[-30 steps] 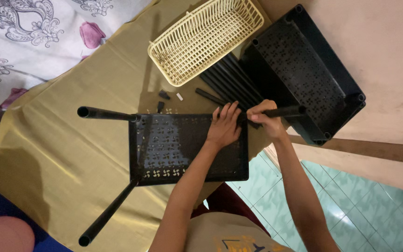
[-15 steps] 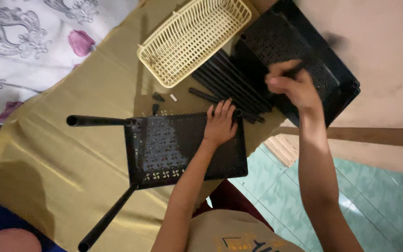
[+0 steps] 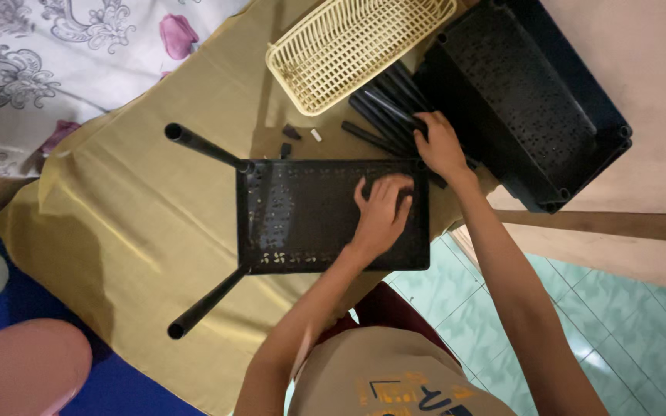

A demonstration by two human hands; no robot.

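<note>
Since half a second ago, we see the right hand has come down from over the big black tray to the bundle of black tubes, its fingers curled around one tube's end. Our left hand lies flat and spread on the black shelf, pressing without gripping anything. That shelf rests upside down on the yellow cloth covering the desk. Two legs are plugged into its left corners and stick outward; the right corners carry none. Beyond the shelf, the tubes lie between a cream basket and the big tray, touching both. We count roughly five loose tubes, though they overlap. Three small bits sit just above the shelf's top edge.
</note>
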